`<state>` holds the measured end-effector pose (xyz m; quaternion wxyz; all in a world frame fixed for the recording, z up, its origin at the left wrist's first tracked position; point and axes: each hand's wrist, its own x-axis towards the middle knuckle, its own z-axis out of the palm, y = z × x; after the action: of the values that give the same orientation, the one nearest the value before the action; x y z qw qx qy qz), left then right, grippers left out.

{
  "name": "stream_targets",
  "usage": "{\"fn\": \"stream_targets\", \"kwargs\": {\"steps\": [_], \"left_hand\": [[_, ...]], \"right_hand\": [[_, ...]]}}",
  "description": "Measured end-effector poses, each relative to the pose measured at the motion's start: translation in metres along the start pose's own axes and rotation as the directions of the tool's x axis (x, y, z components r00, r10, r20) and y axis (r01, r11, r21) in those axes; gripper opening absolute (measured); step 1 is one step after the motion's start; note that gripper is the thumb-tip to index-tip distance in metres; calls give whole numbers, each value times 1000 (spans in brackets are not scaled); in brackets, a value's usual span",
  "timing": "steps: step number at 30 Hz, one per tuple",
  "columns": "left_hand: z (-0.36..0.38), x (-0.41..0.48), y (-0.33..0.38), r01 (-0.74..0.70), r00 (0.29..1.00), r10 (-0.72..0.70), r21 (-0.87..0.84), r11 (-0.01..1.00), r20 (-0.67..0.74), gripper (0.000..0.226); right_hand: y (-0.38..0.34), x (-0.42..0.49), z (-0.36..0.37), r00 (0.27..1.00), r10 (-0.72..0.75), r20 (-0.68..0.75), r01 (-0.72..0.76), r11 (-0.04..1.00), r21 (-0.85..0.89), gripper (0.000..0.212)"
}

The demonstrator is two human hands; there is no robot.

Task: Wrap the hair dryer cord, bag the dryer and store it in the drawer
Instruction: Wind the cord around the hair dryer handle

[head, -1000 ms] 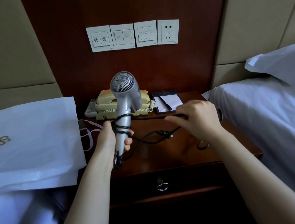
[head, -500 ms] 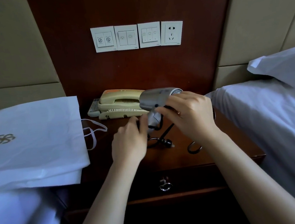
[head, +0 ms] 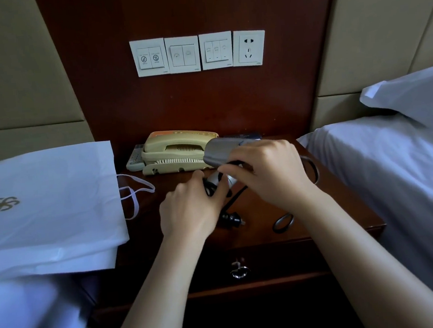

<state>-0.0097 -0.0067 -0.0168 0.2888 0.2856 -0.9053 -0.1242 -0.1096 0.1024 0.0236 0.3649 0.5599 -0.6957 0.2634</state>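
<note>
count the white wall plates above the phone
4, in one row on the wooden panel: a two-button switch plate at the left, another two-button plate, a three-button plate, then a socket plate at the right end. None looks hidden.

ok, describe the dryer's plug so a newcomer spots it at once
Find the dark wooden nightstand below the wall switches. Over its top, just right of the left hand, is the black plug. It's a stubby block ending the cord, unlike the thin loops nearby.
</note>
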Motion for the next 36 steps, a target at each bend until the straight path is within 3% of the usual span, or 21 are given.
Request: {"fn": "stream_targets", "kwargs": {"steps": [4, 8, 12, 16, 24, 29, 33, 36], "left_hand": [[-6, 5, -10, 18, 1000, -18, 0, 1000, -22, 59], [-20, 11, -32, 121, 992, -122, -12, 993, -17, 47], [-23, 12, -54, 177, 981, -176, -4, 984, 76, 43], [-21, 8, -53, 146, 974, -140, -21, 989, 177, 39], [-18, 7, -48, 186, 937, -72, -313, 931, 342, 37], [-12, 4, -40, 235, 895, 12, -495, 836, 446, 34], [-13, 0, -26, 292, 839, 217, -751, 592, 498, 37], [-14, 1, -23, 273, 866, 226, -800, 534, 446, 43]], "right_hand": [[15, -5, -1, 994, 88, 70, -88, 996, -11, 38], [52, -21, -9, 979, 198, 55, -190, 973, -130, 47], [65, -37, -2, 976, 190, 111, -170, 971, -166, 50], [69, -43, 6, 972, 209, 108, -192, 970, -152, 49], [80, -41, 13, 959, 284, -17, -276, 914, -297, 38], [86, -49, 21, 937, 350, -16, -334, 879, -339, 43], [86, -61, 25, 916, 386, 109, -338, 890, -307, 40], [88, -66, 30, 914, 378, 148, -325, 899, -293, 42]]}}
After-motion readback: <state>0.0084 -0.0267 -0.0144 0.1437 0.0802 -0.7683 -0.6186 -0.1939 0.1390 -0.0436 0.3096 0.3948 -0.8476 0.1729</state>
